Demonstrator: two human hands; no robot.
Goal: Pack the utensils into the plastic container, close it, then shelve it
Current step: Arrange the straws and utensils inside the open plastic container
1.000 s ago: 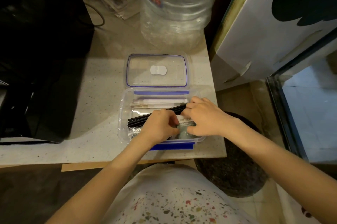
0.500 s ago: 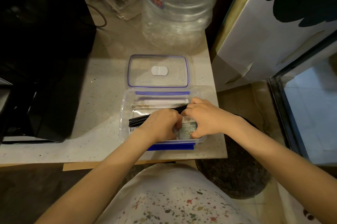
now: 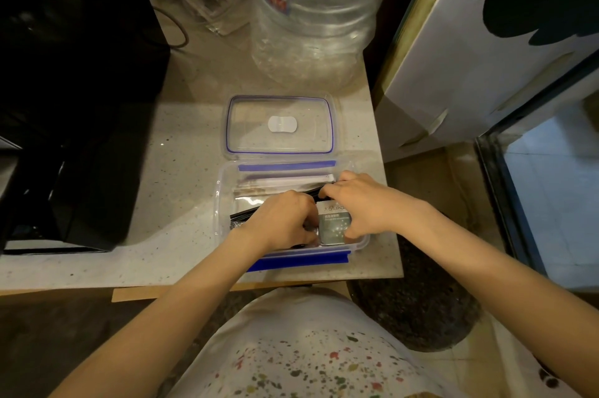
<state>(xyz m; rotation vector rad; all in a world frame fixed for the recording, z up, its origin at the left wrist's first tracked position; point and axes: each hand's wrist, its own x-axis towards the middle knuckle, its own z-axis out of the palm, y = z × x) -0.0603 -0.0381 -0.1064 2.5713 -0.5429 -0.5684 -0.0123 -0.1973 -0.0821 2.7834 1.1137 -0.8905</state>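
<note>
A clear plastic container (image 3: pixel 223 203) with blue latches sits open near the counter's front edge. Its clear lid (image 3: pixel 280 125) lies flat just behind it. Inside lie wrapped utensils (image 3: pixel 285 179) along the far wall, black chopsticks (image 3: pixel 244 212) set diagonally, and a grey packet (image 3: pixel 334 226) at the front right. Both my hands are inside the container. My left hand (image 3: pixel 285 222) is curled over the middle contents, fingers bent down onto them. My right hand (image 3: pixel 363 203) grips the grey packet's right edge, with its fingertips touching the chopsticks' far end.
A big clear water jug (image 3: pixel 311 8) stands behind the lid. A black appliance (image 3: pixel 64 105) fills the counter's left. A white cabinet (image 3: pixel 486 40) and a glass tank (image 3: pixel 551 196) stand at the right. A dark round mat (image 3: pixel 418 300) lies on the floor.
Both hands stayed inside the container and shifted only slightly. The grey packet now shows more between them, pressed toward the front right corner.
</note>
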